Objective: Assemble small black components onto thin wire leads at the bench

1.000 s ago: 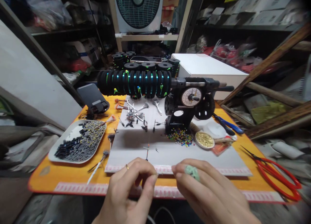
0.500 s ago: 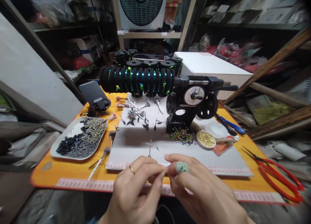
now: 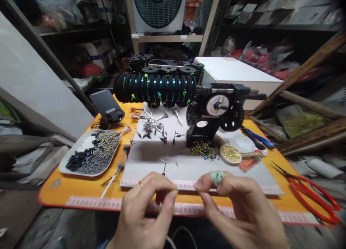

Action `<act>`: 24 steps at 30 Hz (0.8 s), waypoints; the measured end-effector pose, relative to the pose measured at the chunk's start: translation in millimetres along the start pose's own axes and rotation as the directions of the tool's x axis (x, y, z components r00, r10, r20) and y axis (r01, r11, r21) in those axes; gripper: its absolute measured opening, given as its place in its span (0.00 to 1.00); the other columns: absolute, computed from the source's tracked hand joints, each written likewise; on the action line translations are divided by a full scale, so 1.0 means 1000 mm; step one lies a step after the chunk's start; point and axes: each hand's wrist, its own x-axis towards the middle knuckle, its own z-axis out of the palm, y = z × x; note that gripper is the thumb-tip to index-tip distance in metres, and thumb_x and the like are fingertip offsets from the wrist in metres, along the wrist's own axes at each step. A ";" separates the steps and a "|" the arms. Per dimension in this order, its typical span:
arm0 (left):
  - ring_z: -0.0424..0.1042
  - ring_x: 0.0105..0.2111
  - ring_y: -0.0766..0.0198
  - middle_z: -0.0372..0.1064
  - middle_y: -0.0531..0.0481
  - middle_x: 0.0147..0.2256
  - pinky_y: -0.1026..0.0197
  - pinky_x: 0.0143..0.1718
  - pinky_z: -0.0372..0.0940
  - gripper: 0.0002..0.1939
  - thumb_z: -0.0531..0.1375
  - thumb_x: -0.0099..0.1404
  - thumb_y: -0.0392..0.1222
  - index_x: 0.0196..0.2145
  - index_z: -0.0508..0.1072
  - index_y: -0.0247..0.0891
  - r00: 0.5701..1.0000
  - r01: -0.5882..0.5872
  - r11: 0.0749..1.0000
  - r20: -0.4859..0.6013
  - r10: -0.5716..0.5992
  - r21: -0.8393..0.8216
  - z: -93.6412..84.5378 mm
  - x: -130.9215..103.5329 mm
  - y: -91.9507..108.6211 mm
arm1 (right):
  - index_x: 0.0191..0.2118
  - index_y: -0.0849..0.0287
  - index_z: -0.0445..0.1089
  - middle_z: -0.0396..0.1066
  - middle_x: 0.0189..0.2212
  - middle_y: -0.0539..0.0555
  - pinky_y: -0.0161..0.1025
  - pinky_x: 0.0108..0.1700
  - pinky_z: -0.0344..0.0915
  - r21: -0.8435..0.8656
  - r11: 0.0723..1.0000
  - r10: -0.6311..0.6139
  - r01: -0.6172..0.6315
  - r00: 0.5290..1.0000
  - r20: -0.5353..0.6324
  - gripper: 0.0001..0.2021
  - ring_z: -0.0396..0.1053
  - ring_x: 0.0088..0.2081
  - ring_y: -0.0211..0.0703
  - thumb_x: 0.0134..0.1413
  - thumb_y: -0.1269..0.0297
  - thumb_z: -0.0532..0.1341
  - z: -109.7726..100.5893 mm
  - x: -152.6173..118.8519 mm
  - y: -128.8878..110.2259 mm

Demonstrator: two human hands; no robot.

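Fingertip work seems in hand: thumb and forefinger are pinched together on left hand (image 3: 146,213) and right hand (image 3: 243,205), tips apart; anything gripped can't be made out. Orange-tipped stick (image 3: 165,165) is seen over white board (image 3: 189,169), just beyond left hand. Steady fingertips are called for.

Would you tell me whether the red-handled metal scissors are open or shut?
The red-handled metal scissors look shut, or nearly so: their blades lie together towards the tip.
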 end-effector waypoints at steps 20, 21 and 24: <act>0.75 0.33 0.66 0.74 0.52 0.34 0.68 0.31 0.69 0.11 0.55 0.68 0.27 0.38 0.72 0.41 0.996 0.081 0.997 0.028 -0.081 -0.007 0.000 0.009 0.007 | 0.43 0.57 0.61 0.73 0.33 0.52 0.33 0.42 0.76 -0.055 0.973 -0.210 0.222 0.963 0.170 0.15 0.77 0.40 0.39 0.56 0.84 0.57 0.013 0.020 -0.006; 0.76 0.33 0.66 0.74 0.52 0.34 0.69 0.30 0.69 0.11 0.56 0.68 0.27 0.37 0.73 0.41 0.994 0.105 0.994 0.029 -0.104 -0.032 -0.001 0.008 0.007 | 0.42 0.57 0.61 0.73 0.33 0.52 0.31 0.42 0.75 -0.057 0.973 -0.213 0.224 0.966 0.149 0.15 0.77 0.39 0.38 0.55 0.84 0.57 0.014 0.021 -0.006; 0.77 0.34 0.66 0.76 0.52 0.33 0.69 0.33 0.71 0.10 0.58 0.66 0.27 0.36 0.74 0.41 0.994 0.091 0.995 0.057 -0.088 -0.045 -0.004 0.009 0.006 | 0.41 0.57 0.61 0.71 0.32 0.50 0.28 0.42 0.75 -0.034 0.976 -0.210 0.215 0.972 0.104 0.16 0.76 0.36 0.35 0.54 0.85 0.58 0.017 0.022 -0.007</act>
